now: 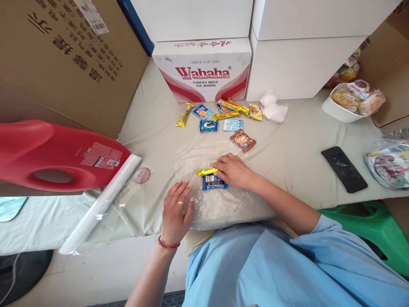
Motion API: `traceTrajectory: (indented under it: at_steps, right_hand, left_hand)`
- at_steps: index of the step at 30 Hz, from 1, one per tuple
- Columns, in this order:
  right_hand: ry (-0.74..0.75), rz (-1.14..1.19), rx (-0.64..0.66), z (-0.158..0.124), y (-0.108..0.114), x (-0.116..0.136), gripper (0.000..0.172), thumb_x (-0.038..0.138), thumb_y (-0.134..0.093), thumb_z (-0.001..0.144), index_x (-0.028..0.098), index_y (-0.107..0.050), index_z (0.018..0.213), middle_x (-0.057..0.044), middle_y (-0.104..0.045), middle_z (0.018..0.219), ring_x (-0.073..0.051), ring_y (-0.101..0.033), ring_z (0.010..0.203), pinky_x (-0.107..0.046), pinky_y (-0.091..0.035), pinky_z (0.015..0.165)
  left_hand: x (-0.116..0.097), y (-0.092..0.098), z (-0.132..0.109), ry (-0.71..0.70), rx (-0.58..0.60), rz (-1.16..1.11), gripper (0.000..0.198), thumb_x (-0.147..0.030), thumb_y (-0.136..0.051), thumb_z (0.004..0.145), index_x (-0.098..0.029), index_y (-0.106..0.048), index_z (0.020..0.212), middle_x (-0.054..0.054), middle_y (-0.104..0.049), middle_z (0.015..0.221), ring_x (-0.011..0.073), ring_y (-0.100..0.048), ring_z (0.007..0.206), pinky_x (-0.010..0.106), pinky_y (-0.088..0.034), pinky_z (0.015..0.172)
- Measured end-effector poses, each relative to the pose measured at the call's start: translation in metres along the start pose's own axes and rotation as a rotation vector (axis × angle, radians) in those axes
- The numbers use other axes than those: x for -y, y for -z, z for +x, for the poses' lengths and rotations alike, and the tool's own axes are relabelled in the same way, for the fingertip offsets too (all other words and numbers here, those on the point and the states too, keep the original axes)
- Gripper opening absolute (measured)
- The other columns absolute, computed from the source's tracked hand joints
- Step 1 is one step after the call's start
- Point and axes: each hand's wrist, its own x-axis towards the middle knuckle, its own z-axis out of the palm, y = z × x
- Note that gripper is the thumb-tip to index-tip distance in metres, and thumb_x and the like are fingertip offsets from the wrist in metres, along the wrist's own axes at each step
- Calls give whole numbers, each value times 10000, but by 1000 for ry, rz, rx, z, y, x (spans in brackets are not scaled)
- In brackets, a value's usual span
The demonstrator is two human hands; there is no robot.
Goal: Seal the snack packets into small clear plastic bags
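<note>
A clear plastic sheet [223, 207] lies spread at the table's near edge. On it a yellow snack packet [204, 171] rests just above a blue snack packet [214, 182]. My right hand [233, 170] has its fingertips on the right end of the yellow packet, fingers curled over it. My left hand [177, 209] lies flat with fingers apart, left of the packets, at the sheet's left side, holding nothing. Farther back are several wrapped snacks, among them a brown cookie packet [243, 140] and a yellow stick packet [184, 114].
A white plastic roll [100, 204] lies at the left beside a red container [64, 153]. Behind stands a Wahaha box [204, 74]. To the right are a phone [344, 169] and a white snack bowl [341, 111].
</note>
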Motion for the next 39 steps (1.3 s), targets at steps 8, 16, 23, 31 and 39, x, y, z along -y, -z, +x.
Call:
traceTrajectory:
  at_steps: [8,16,23,31,39]
  right_hand:
    - [148,112,-189,-23,9,-5,360,396,-550,1063,201,-686,1333,-149,-663,1304,-290,-535,1218,-472,-460,1041]
    - [244,54,-225,-126,-19,0,965,709,-707,869,149,-406,1596,-229,-547,1500,-385,-456,1417,-625,-404,1190]
    - [111,197,-427,-106,-21,-11,235,189,-533,1017,229,-720,1152,-120,-700,1156,-248,-634,1096,-427,-569,940]
    - [-214,197,-117,-15,18,-44,226,186,-564,984,161,-740,845,-42,-720,806,-166,-629,763,-260,-421,707]
    - [-208,334,-144,-26,1,-49,202,200,-569,978,157,-755,911,-23,-701,808,-146,-596,742,-246,-396,701]
  left_hand:
    - [23,18,-24,-33,173,34,521,-118,-430,989,-265,-498,1485,106,-682,1420,263,-590,1399,546,-419,1207]
    - [26,13,-32,-30,226,16,673,-331,-610,952,-230,-398,1582,149,-635,1469,311,-583,1384,584,-324,1253]
    - [39,3,2,141,40,-103,213,-348,-569,990,-265,-764,975,80,-760,1089,280,-643,1212,503,-518,1081]
    - [51,5,44,578,-94,-173,464,-548,-431,1026,-194,-712,1129,114,-707,1164,276,-666,1102,479,-533,1033]
    - [11,2,46,26,142,-66,568,-471,-661,924,-246,-553,1434,154,-534,1513,342,-478,1434,557,-397,1196]
